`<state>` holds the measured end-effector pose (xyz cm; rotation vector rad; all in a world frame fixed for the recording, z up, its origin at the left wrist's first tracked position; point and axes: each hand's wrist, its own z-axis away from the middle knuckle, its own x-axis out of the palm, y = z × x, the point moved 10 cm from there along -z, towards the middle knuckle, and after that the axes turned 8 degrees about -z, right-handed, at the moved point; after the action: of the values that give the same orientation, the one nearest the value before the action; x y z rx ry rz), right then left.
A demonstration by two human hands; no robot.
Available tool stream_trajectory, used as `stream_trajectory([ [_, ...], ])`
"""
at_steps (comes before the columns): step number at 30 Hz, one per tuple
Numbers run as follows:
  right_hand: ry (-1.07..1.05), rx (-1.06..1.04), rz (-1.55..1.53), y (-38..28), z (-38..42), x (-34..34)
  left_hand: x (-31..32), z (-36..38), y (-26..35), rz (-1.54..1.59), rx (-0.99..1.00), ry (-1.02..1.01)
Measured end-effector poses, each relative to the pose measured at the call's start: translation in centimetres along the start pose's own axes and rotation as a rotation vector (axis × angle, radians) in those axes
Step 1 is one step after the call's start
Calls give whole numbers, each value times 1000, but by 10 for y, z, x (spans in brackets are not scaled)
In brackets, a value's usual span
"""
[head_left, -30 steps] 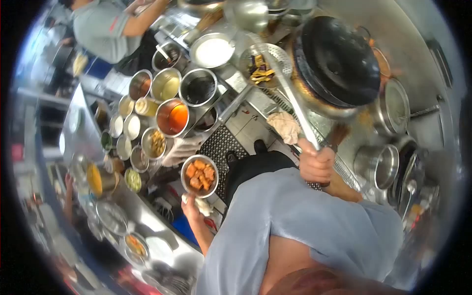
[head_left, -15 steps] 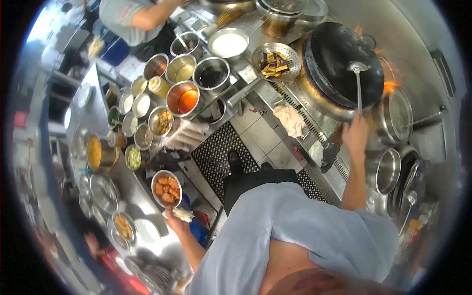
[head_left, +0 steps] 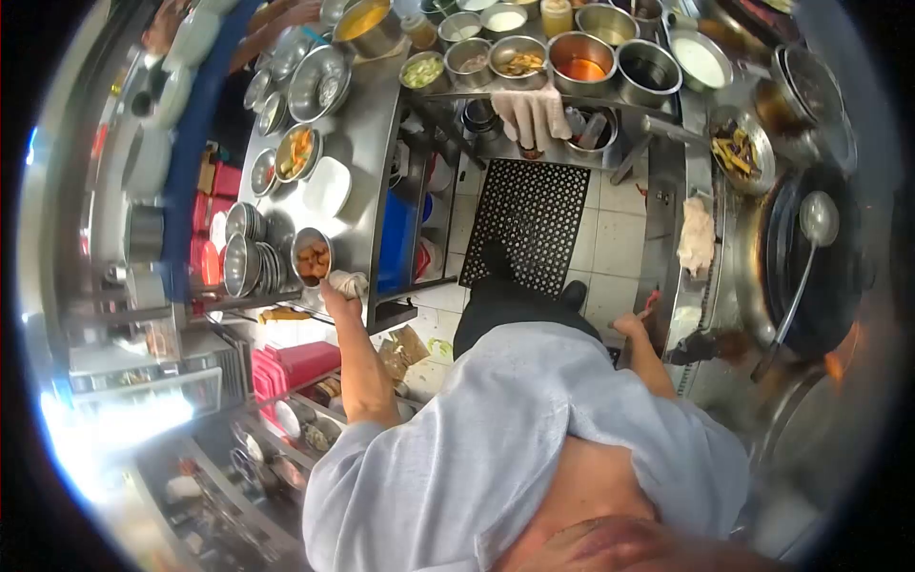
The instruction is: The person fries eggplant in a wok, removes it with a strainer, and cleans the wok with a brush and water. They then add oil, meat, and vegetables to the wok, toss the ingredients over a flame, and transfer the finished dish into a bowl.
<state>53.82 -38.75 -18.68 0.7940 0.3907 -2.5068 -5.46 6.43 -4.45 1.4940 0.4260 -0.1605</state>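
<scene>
My left hand (head_left: 341,300) is closed around the near side of a metal bowl (head_left: 330,250), with a folded pale cloth (head_left: 349,284) at the grip. Several browned orange fried pieces (head_left: 313,262) lie in the bowl, which is over the near end of the steel counter (head_left: 360,176). My right hand (head_left: 630,327) hangs beside the stove's front edge, fingers loosely bent and nothing visible in them. A ladle (head_left: 818,221) rests in the black wok (head_left: 843,286) to the right, its handle sticking out toward me, apart from my hand.
Metal pots of sauces, including a red one (head_left: 581,67), line the back shelf. A perforated strainer (head_left: 760,153) with fried strips stands by the wok. A crumpled cloth (head_left: 696,236) lies on the stove edge. A black mat (head_left: 529,224) covers part of the floor. Stacked bowls (head_left: 240,262) are at left.
My right hand has let go of the ladle and dropped back from the wok. My body has turned left, and my left hand has carried the bowl along toward the counter's near end.
</scene>
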Motion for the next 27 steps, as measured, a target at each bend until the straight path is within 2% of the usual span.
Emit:
stream_trajectory([
  [1,-65,34,-125,9,-18,3,18,24,44,143,-86,67],
  [2,-139,70,-250,20,-36,12,21,27,48,158,-98,86],
  [4,-292,150,-513,39,-69,41,11,36,18,574,-372,312],
  [5,-285,150,-502,58,-91,59,11,38,26,584,-378,318],
  [7,-329,-340,-430,41,-123,83,-3,39,61,316,-172,379],
  [8,-323,-339,-427,21,-112,69,-15,35,58,-145,-210,453],
  [9,-415,-129,-622,14,-96,68,-16,27,53,-141,-212,450],
  [10,-509,101,-812,-2,-71,73,-27,27,59,-582,-212,509],
  [11,-283,-65,-457,-28,-77,51,-31,33,67,-1032,-208,543],
  [12,-67,-231,-98,-60,-89,24,-25,49,99,-1083,120,636],
  [13,-146,-160,128,-59,-122,31,-15,58,111,-959,210,557],
  [14,-67,-109,-89,-125,-78,-30,-3,74,122,-840,290,473],
  [15,111,-209,-249,-150,-90,-51,22,84,108,-870,233,146],
  [16,126,-234,-269,-189,-93,-68,57,99,71,-722,6,-302],
  [17,64,-230,-341,-212,-122,-58,101,119,100,-662,-170,-561],
  [18,94,-495,-388,-248,-138,-52,123,145,69,-815,-240,-826],
  [19,-57,-443,-469,-288,-131,-60,135,176,25,-952,-312,-1092],
  [20,0,-501,-402,-320,-157,-44,145,190,-8,-913,-385,-1162],
  [21,-131,-403,-276,-356,-155,-45,161,201,-42,-864,-450,-1216],
  [22,-161,-536,-260,-395,-170,-36,174,202,-80,-882,-526,-1224],
  [23,-177,-645,-348,-429,-188,-31,188,202,-105,-1024,-612,-1348],
  [25,-159,-730,-340,-501,-237,-17,227,185,-139,-887,-570,-1508],
  [27,-78,-888,-423,-577,-251,-55,244,177,-215,-985,-703,-1475],
])
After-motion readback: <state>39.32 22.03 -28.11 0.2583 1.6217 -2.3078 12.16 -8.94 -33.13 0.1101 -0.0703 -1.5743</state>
